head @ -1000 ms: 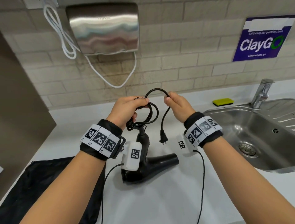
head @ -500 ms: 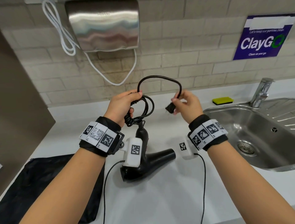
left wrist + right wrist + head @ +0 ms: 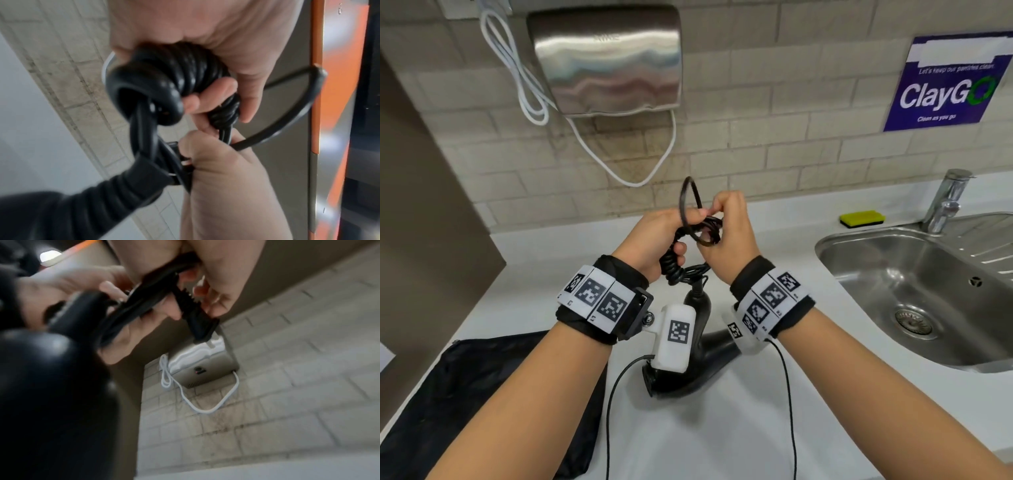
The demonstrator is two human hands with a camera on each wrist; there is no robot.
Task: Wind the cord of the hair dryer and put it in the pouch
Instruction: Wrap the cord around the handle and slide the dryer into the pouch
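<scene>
Above the hair dryer [image 3: 688, 356], which lies on the white counter [image 3: 722, 428] with its handle toward the wall, your two hands have come together. A second ago your right hand [image 3: 729, 236] stood off to the side of the dryer with the plug dangling below it; half a second ago it had lifted the plug level with the coil, a wide arch of cord [image 3: 690, 205] spanning the gap. Now that arch has shrunk to one small upright loop above your knuckles, and the plug [image 3: 200, 321] sits pinched between your right thumb and fingertips, right against the bundle. Your left hand [image 3: 654, 240] has its fingers curled tight round the stacked coils [image 3: 164, 78], as it did before. This suggests the winding is nearly done: only the last loop and the plug end seem left to tuck in, and the bundle could spring open if your left grip slackens. Left of the dryer, at the counter's near edge, the black pouch [image 3: 493, 394] lies flat where it was, not yet touched; you cannot tell from here whether its mouth is open.
</scene>
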